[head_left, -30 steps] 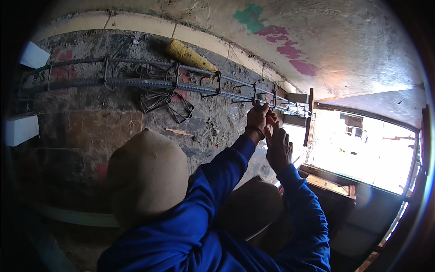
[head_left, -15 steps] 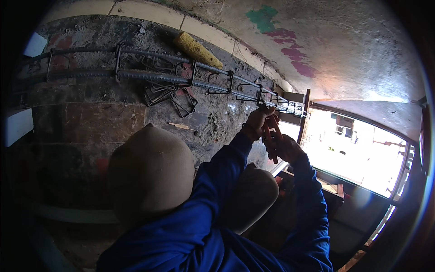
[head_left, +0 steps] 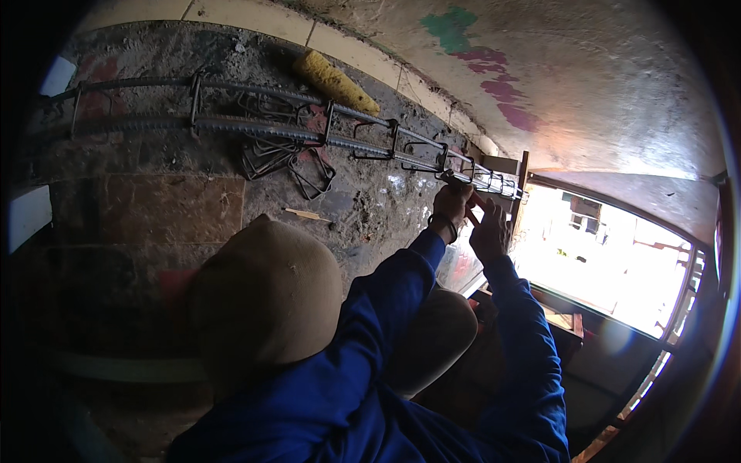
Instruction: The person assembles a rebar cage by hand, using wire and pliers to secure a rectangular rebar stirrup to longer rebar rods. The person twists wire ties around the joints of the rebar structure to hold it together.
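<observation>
My left hand [head_left: 451, 207] is closed at the rebar cage, by one of its stirrups [head_left: 444, 160]. A pair of red-handled pliers [head_left: 475, 210] lies between my two hands, its jaws hidden. My right hand [head_left: 491, 234] is bent around the handle side, just right of my left. The cage's long ribbed steel bars [head_left: 255, 129] run from the far left toward the window at right, with square stirrups spaced along them. Whether any tie wire is at the joint is too small to tell.
Loose bent stirrups [head_left: 289, 166] lie under the cage. Behind it rests a yellow, dirt-marked tapered piece [head_left: 336, 81]. A wood splinter [head_left: 307, 214] lies on the dusty tiled surface [head_left: 170, 208]. A paint-stained wall [head_left: 587, 92] rises behind; a bright window opening [head_left: 602, 247] is at right.
My right hand has moved up, closer to my left hand. The plier handles, earlier spread and pointing down, are now mostly covered by my hands. My left hand has shifted slightly right.
</observation>
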{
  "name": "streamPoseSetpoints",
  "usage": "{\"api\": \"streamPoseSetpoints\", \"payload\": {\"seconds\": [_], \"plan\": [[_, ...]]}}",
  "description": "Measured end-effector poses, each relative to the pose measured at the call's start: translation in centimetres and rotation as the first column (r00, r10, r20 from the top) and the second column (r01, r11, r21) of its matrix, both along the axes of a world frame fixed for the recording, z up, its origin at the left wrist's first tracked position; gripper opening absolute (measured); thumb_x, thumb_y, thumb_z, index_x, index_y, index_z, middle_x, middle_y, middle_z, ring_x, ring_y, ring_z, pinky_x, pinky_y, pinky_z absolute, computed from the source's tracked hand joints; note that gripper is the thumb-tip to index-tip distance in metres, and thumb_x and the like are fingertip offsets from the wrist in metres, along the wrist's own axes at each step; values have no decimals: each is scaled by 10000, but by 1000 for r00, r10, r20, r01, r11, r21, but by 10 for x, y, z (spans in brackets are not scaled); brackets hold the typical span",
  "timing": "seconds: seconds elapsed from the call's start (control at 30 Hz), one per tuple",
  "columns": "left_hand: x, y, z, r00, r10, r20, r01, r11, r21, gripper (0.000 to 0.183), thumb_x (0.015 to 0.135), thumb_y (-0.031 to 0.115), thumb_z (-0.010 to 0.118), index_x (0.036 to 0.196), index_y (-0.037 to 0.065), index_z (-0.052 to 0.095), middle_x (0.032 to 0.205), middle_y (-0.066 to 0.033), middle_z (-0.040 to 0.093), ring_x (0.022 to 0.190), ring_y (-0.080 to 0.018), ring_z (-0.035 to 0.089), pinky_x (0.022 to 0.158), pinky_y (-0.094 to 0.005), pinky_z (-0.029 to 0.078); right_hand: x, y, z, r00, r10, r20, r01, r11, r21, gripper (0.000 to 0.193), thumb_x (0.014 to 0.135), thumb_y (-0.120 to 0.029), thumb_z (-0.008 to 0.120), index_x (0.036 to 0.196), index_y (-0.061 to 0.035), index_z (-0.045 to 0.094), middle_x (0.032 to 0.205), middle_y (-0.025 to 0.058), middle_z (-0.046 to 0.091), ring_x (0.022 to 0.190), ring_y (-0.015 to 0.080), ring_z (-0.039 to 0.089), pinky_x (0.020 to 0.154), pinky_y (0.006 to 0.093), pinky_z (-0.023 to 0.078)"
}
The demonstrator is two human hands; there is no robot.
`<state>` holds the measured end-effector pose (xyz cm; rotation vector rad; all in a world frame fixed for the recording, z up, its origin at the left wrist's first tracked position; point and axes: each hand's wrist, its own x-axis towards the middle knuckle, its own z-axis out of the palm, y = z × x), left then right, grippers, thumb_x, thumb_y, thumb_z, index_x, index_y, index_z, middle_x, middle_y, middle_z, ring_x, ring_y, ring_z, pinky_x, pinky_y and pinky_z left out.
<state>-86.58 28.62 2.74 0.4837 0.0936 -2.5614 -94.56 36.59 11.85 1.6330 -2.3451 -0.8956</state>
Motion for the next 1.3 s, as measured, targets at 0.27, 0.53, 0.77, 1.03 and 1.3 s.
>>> {"api": "streamPoseSetpoints", "payload": {"seconds": [0.27, 0.53, 0.77, 1.03, 1.3], "plan": [[-5, 4, -22, 944, 92, 318, 5, 956, -292, 247, 876, 243, 631, 943, 5, 637, 823, -91, 663, 727, -192, 635, 652, -336, 492, -30, 6, -52, 959, 218, 180, -194, 971, -143, 322, 850, -186, 637, 1166, -143, 589, 1095, 71, 573, 953, 306, 586, 721, 440, 493], [-36, 20, -47, 842, 311, 441, -35, 847, -530, 290, 870, 278, 634, 865, -11, 616, 663, -110, 657, 602, -223, 656, 587, -348, 504, -25, 4, -26, 838, 58, 543, -43, 998, -40, 348, 744, -24, 595, 1074, -32, 487, 924, 157, 611, 817, 394, 604, 636, 460, 477], [-26, 14, -48, 929, 55, 366, 159, 835, -528, 495, 798, 402, 714, 958, -22, 514, 717, -112, 605, 683, -226, 626, 599, -363, 500, -30, 10, -21, 628, -338, 701, 217, 941, 260, 268, 825, -119, 586, 1079, -42, 546, 793, 85, 561, 649, 209, 593, 528, 348, 466], [-18, 10, -23, 972, -89, 215, 160, 928, -338, 543, 878, 327, 660, 1189, -32, 396, 910, -137, 639, 741, -212, 635, 647, -348, 517, -41, 5, -7, 932, 29, 362, -130, 957, 258, 343, 873, -168, 570, 1207, -101, 530, 887, 96, 571, 751, 274, 623, 649, 406, 519], [-50, 22, -45, 980, 159, 117, -106, 925, -366, 219, 934, 166, 578, 1069, 11, 501, 845, -64, 615, 738, -153, 626, 648, -297, 495, -55, -10, -22, 949, 187, 254, -224, 967, 123, 380, 800, -64, 545, 1144, -219, 583, 855, 83, 544, 762, 287, 615, 649, 441, 519]]}}
